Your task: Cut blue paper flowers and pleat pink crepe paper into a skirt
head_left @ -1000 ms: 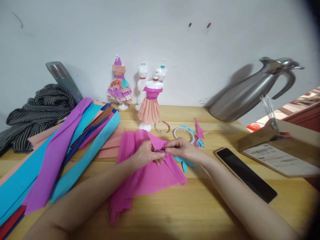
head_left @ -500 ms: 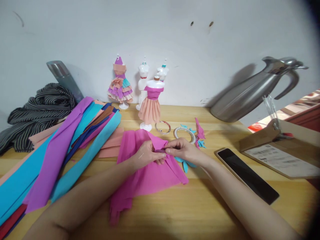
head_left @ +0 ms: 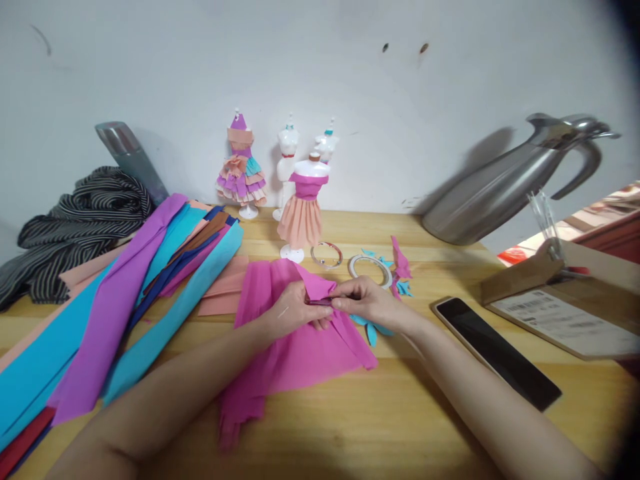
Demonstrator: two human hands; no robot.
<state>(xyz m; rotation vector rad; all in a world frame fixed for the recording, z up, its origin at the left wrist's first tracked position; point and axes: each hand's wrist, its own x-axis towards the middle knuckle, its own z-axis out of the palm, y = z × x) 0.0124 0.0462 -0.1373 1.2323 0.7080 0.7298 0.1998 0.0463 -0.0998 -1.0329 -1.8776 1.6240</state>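
Observation:
A sheet of bright pink crepe paper (head_left: 305, 363) lies partly gathered on the table in front of me. My left hand (head_left: 293, 310) grips its upper part, thumb on top and fingers curled beneath. My right hand (head_left: 364, 300) pinches the same upper edge between thumb and fingertips, almost touching the left thumb. A dark narrow fold shows between the two thumbs; what is inside it cannot be made out. Just beyond the paper stands a small white dress form (head_left: 303, 207) wearing a pink top and a peach pleated skirt.
Coloured paper strips (head_left: 95, 327) and a striped cloth (head_left: 85, 227) lie at left near a flask (head_left: 133, 160). Beyond my hands are a tape roll (head_left: 370, 270), a ring (head_left: 327, 255) and blue scraps (head_left: 371, 331). A phone (head_left: 495, 350), cardboard box (head_left: 565, 313) and steel jug (head_left: 495, 180) are at right.

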